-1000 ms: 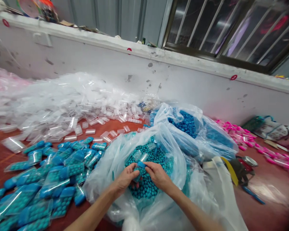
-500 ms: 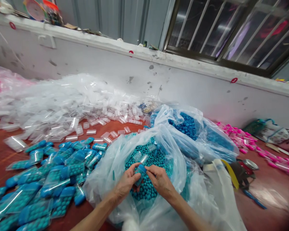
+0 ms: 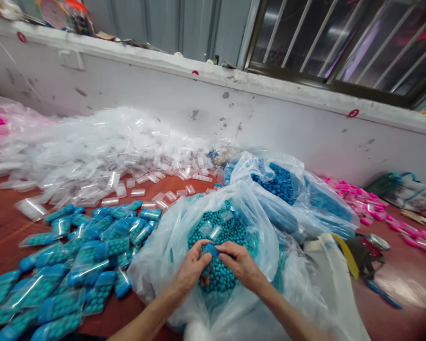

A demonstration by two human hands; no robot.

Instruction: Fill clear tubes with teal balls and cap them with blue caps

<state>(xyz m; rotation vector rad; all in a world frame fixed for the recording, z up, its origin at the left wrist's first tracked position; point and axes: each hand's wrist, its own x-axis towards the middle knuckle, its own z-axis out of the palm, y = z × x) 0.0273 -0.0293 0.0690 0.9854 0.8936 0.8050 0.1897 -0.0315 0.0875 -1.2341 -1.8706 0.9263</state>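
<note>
Above an open plastic bag [image 3: 159, 255] of teal beads [image 3: 223, 279], both hands meet at a small clear container with a blue cap [image 3: 211, 250]. My left hand [image 3: 191, 265] is closed around the container's body, hiding much of it. The fingertips of my right hand [image 3: 239, 263] pinch the cap from the other side. Some empty clear containers [image 3: 215, 231] lie on the beads just beyond my fingers. To the left is a heap of filled, blue-capped containers [image 3: 110, 248].
Empty clear containers [image 3: 102, 142] are piled along the wall. A second bag holds blue caps [image 3: 279, 182] behind the bead bag. Pink pieces [image 3: 358, 201] are scattered at the right. A blue pen-like object [image 3: 383, 294] and a red-and-silver item [image 3: 375, 242] lie on the red table [image 3: 355, 327].
The view has shifted slightly, so the scene sits a little to the right. Both hands stay on the capped container; my right fingers now lie flatter across the cap.
</note>
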